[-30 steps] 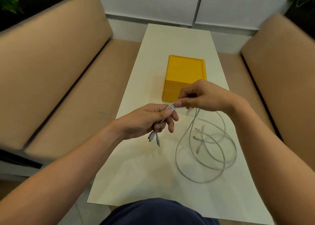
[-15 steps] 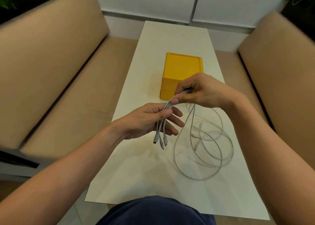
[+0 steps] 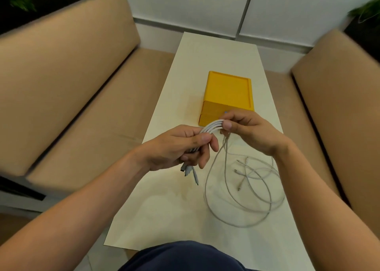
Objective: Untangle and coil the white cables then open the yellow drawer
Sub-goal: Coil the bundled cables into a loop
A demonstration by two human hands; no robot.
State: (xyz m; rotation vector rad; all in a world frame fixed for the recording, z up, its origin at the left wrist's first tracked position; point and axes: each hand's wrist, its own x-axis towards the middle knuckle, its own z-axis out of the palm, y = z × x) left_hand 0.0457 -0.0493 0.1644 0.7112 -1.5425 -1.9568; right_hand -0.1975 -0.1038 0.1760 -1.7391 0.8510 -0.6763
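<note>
White cables [image 3: 211, 127] run as a flat band of strands between the two hands. The fingers [image 3: 205, 139] of the left hand [image 3: 176, 147] curl round the band just above its grey connector ends [image 3: 188, 171], which hang below them. The right hand [image 3: 250, 133] pinches the same band between thumb and forefinger.

Below the right fingers the strands drop to the surface [image 3: 164, 209] and spread in loose, overlapping loops [image 3: 246, 213], with other plug ends [image 3: 239, 167] lying among them. So the gathering looks begun but the coiling does not, since most of the length lies slack and crossed.

Just beyond the right fingers stands the yellow drawer [image 3: 228, 92], whose front appears shut; opening it is left to do. No brand, label or writing can be read anywhere.
</note>
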